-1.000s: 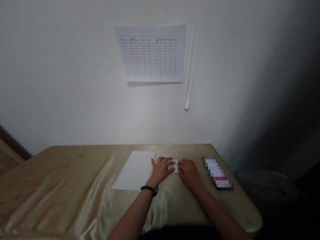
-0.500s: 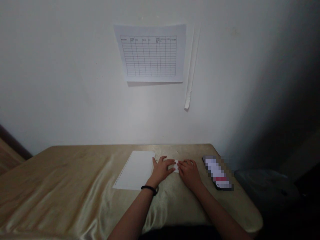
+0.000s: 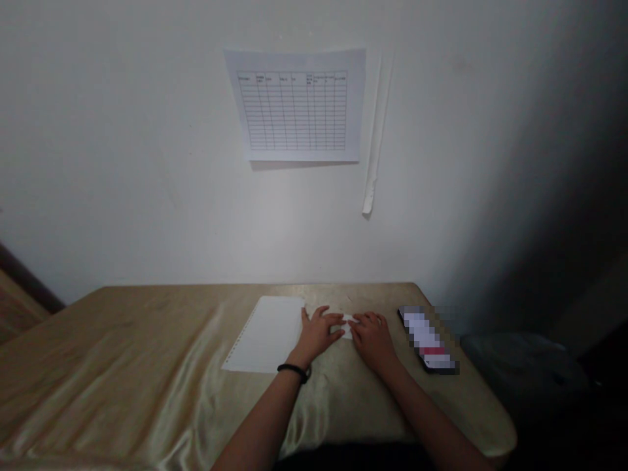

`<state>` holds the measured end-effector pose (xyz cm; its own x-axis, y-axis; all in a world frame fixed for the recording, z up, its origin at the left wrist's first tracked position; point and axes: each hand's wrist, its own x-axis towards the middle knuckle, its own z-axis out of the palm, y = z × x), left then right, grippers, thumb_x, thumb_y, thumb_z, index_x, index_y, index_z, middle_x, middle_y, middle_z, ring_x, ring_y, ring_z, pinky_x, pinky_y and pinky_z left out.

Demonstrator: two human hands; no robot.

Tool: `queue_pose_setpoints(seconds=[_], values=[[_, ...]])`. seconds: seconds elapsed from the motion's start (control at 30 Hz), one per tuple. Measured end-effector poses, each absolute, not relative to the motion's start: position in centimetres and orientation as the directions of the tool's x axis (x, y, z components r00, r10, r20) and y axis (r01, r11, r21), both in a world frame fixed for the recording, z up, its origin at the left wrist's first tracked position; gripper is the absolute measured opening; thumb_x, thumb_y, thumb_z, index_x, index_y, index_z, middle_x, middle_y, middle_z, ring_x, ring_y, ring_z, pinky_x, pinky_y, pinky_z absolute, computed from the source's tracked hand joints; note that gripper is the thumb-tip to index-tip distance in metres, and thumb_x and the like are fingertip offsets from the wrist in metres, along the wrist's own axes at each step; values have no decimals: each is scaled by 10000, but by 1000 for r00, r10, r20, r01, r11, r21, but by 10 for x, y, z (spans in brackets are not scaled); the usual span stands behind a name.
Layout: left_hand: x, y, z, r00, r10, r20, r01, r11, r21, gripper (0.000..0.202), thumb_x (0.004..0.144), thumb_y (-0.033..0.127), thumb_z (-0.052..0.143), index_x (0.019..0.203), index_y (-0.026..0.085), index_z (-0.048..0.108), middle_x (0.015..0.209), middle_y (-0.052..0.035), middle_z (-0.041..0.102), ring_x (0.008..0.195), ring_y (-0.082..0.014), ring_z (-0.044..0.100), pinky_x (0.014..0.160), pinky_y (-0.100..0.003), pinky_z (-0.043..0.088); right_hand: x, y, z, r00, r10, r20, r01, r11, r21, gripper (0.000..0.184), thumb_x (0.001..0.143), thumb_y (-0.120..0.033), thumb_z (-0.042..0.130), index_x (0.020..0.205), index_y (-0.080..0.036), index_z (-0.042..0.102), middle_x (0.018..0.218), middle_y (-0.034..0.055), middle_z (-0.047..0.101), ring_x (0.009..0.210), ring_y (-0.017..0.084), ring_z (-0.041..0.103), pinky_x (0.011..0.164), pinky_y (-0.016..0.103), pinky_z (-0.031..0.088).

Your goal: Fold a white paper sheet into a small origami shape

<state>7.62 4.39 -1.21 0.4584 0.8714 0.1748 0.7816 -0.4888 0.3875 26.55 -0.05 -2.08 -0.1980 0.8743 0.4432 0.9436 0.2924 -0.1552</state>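
A small piece of white paper (image 3: 347, 330) lies on the cloth between my two hands, mostly hidden by fingers. My left hand (image 3: 318, 335), a black band at its wrist, grips the paper's left side with thumb and index finger, while its other fingers are raised and bent. From the right, my right hand (image 3: 373, 339) holds the same piece, fingertips bunched together at its edge. Just left of my left hand lies a larger white loose-leaf sheet (image 3: 267, 333) with punched holes down its left edge; my left wrist overlaps its right part.
A phone (image 3: 428, 340) with a blurred-out screen rests near the right edge of the table, which has a shiny gold cloth (image 3: 147, 366). Behind is a white wall with a printed table sheet (image 3: 299, 108) and a peeling white strip (image 3: 374, 150). A dark shape stands right of the table.
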Motion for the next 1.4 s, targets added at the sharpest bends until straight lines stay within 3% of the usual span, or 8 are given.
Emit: queue_pose_setpoints(seconds=[0.63, 0.87, 1.2, 1.4], values=[[84, 40, -6, 424, 891, 164, 815, -454, 361, 245, 862, 492, 681, 1079, 380, 695, 1426, 36, 591, 1432, -341, 325, 1093, -803, 46, 274, 4, -25, -177, 898, 403, 922, 295, -251, 299, 957, -239, 531, 1173, -354, 702, 1287, 38, 666, 1218, 220, 565, 1080, 456, 338], [87, 39, -7, 404, 898, 176, 823, -440, 360, 216, 877, 529, 651, 1009, 367, 706, 1440, 48, 567, 1423, -353, 308, 1082, -816, 36, 280, 10, -31, -221, 894, 389, 899, 342, -274, 330, 961, -231, 512, 1211, -363, 682, 1343, 41, 640, 1263, 225, 543, 1112, 511, 315], [87, 42, -10, 372, 906, 202, 828, -423, 369, 272, 835, 510, 709, 1090, 420, 680, 1466, 61, 537, 1401, -363, 334, 1063, -842, 43, 280, 8, -32, -122, 901, 417, 922, 259, -289, 303, 930, -300, 610, 1179, -452, 692, 1337, 41, 597, 1254, 259, 487, 1065, 488, 366], [86, 45, -9, 367, 918, 150, 836, -396, 379, 280, 805, 549, 723, 1046, 408, 708, 1483, 73, 530, 1426, -395, 303, 1051, -857, 28, 285, 12, -35, -42, 881, 470, 875, 260, -408, 220, 922, -300, 621, 1082, -364, 758, 1304, 69, 609, 1209, 257, 518, 1039, 454, 423]])
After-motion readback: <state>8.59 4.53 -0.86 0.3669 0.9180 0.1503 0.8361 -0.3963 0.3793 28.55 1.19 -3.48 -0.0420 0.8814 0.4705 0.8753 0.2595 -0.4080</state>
